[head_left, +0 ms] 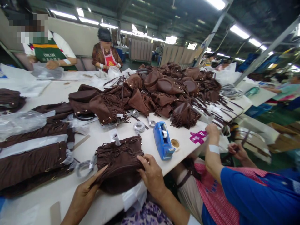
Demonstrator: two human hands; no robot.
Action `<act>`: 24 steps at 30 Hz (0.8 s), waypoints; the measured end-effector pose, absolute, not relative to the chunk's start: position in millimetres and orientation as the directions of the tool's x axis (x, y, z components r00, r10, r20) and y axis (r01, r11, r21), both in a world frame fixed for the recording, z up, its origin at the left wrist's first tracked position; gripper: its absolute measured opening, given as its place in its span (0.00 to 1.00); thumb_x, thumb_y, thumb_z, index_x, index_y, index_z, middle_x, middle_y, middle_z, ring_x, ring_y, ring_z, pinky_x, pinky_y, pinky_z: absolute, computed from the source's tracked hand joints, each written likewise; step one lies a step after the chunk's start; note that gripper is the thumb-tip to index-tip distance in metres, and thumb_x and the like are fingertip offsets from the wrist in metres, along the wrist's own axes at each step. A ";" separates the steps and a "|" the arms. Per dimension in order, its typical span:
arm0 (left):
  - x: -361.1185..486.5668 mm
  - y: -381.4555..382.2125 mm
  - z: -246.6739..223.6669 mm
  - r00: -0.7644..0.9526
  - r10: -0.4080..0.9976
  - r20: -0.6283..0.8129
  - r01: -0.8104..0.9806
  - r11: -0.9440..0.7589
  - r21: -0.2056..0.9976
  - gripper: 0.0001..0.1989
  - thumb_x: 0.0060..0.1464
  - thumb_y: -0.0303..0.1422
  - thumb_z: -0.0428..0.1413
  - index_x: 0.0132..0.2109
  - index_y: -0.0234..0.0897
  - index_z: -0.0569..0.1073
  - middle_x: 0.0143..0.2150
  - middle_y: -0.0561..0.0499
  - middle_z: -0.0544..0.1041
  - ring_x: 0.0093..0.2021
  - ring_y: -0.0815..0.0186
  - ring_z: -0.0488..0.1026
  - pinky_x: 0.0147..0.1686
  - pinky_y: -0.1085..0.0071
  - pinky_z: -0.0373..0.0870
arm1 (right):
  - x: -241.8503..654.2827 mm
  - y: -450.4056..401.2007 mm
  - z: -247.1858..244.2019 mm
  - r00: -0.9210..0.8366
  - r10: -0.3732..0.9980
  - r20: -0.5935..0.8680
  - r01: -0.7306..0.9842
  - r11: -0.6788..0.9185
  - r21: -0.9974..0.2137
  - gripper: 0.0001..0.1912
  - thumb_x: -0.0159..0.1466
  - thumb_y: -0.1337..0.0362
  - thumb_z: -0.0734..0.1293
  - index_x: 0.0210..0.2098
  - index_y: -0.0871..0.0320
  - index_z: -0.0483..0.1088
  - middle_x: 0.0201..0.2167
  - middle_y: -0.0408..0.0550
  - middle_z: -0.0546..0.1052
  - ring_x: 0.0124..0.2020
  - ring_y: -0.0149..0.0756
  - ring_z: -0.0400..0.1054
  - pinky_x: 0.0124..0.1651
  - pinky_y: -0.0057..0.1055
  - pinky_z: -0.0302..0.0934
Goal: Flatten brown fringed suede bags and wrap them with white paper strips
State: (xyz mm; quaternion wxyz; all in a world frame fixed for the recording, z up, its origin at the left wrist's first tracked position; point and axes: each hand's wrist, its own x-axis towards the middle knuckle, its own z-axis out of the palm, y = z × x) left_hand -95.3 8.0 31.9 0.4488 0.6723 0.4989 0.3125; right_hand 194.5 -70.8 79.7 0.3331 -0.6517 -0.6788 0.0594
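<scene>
A dark brown fringed bag (120, 167) lies at the near edge of the white table, its smooth base toward me. My left hand (87, 189) grips its left side, the thumb along the upper edge and the fingers partly hidden behind it. On the right side, my right hand (151, 173) holds the bag with thumb and fingers. A white tag (114, 137) stands up from the top of the bag. Just left of it lies a wrapped coil of strap (84, 168). Thin white wrapping (134, 195) hangs at the table edge under the bag.
A blue tape dispenser (162, 142) and a tape roll (175, 143) sit right of the bag. Brown bags (164, 86) are heaped across the table, with more stacked (35, 159) at left. A co-worker in a blue sleeve (253, 190) works close on my right; others stand across the table.
</scene>
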 end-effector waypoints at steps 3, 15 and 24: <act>-95.5 8.0 33.7 0.299 0.954 -0.024 0.373 -0.093 0.923 0.23 0.53 0.45 0.57 0.55 0.47 0.76 0.57 0.54 0.77 0.60 0.55 0.72 0.64 0.53 0.60 | 196.9 -61.9 81.6 -0.063 0.914 0.400 0.833 0.269 -0.484 0.20 0.67 0.73 0.59 0.55 0.49 0.68 0.45 0.50 0.72 0.47 0.40 0.67 0.49 0.37 0.67; -74.8 2.5 36.4 0.121 0.872 -0.474 0.122 0.460 0.879 0.21 0.38 0.32 0.56 0.43 0.40 0.81 0.42 0.52 0.84 0.43 0.56 0.80 0.43 0.60 0.80 | 209.9 -50.5 47.1 -0.462 0.862 0.209 0.846 0.499 -0.188 0.07 0.71 0.64 0.61 0.42 0.53 0.71 0.37 0.47 0.70 0.39 0.40 0.59 0.41 0.36 0.58; -100.4 9.3 96.5 0.313 0.880 -0.356 0.723 0.022 0.690 0.26 0.49 0.26 0.49 0.55 0.45 0.77 0.50 0.50 0.81 0.45 0.55 0.81 0.45 0.57 0.79 | 211.8 -48.7 65.9 -0.509 0.853 0.113 0.845 0.520 -0.123 0.03 0.70 0.63 0.63 0.42 0.53 0.68 0.40 0.46 0.68 0.42 0.39 0.58 0.42 0.35 0.56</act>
